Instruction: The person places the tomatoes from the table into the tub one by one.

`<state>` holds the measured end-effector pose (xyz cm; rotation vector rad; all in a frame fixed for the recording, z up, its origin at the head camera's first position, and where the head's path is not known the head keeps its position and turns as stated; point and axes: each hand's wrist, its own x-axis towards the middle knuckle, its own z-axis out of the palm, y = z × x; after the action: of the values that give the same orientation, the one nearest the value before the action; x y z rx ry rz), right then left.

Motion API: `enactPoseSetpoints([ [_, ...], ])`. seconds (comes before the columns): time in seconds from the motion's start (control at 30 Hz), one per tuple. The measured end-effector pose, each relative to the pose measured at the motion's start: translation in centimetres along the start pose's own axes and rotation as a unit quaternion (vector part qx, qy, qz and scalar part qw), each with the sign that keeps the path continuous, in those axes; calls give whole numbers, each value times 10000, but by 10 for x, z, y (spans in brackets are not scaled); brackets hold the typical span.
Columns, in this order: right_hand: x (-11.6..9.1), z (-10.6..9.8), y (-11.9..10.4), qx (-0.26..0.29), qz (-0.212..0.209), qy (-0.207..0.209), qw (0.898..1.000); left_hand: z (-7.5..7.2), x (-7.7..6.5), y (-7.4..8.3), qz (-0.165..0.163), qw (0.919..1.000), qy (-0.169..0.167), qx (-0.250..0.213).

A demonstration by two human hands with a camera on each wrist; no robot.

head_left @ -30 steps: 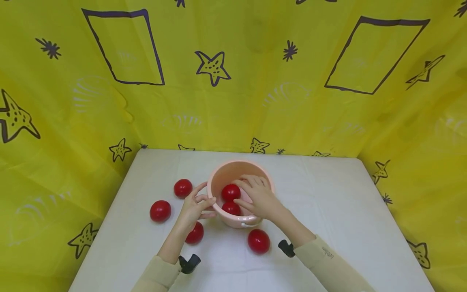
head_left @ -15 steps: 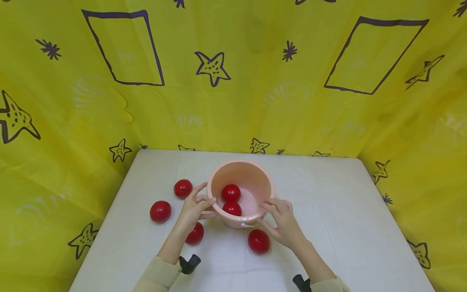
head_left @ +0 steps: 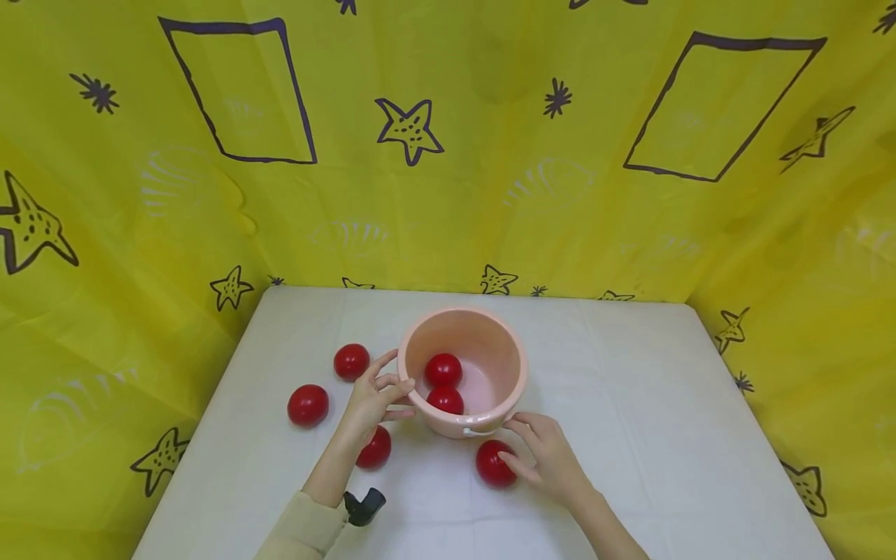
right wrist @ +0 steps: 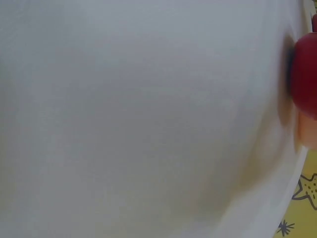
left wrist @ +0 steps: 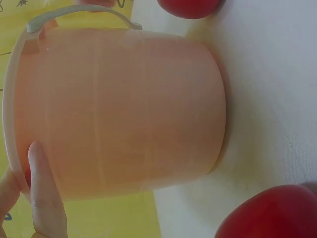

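A pink bucket point(head_left: 500, 334) stands on the white-covered table with two red, round, tomato-like fruits point(head_left: 443, 370) inside. My left hand point(head_left: 371, 400) holds its rim at the left, thumb over the edge and fingers along the outer wall. In the left wrist view, fingers point(left wrist: 47, 193) show at the rim of the bucket point(left wrist: 129, 109). My right hand point(head_left: 549, 455) is low at the bucket's front right, fingers spread. Its thumb overlaps a glossy red tomato-like fruit point(head_left: 490, 464) on the table. That fruit point(right wrist: 306, 77) shows at the right wrist view's edge; the hand is hidden there.
Left of the bucket lie more red fruits: one at the back point(head_left: 351, 362), one farther left point(head_left: 308, 405) and one partly behind the left wrist point(head_left: 376, 449). A pale handle point(left wrist: 89, 9) hangs on the bucket. Yellow patterned curtain point(head_left: 448, 210) surrounds the table point(head_left: 630, 373).
My right hand has come out of the bucket, passed over its front right rim and moved down to the red fruit in front. My left hand stays on the rim.
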<state>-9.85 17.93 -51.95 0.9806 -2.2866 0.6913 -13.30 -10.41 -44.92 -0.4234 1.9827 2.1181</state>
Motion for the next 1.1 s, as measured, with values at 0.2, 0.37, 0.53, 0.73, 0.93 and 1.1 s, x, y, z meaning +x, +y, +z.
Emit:
enactPoseSetpoints([
  [0.2,-11,4,-3,-344,876,-945,9911,1,0,0,59,10000,-21,3],
  [0.37,-15,5,-5,-356,1301,-1262,9828,1,-1,0,55,10000,-4,17],
  [0.53,-19,6,-4,-334,1329,-1674,9763,1,-1,0,57,10000,-6,-1],
  [0.73,-21,5,-4,-283,1172,-1941,9735,1,-1,0,28,10000,-3,16],
  [0.93,-22,8,-1,-324,1088,-2262,9675,1,-1,1,-5,10000,1,17],
  [1.1,-22,12,2,-416,1057,-2305,9664,1,-1,1,-11,10000,11,20],
])
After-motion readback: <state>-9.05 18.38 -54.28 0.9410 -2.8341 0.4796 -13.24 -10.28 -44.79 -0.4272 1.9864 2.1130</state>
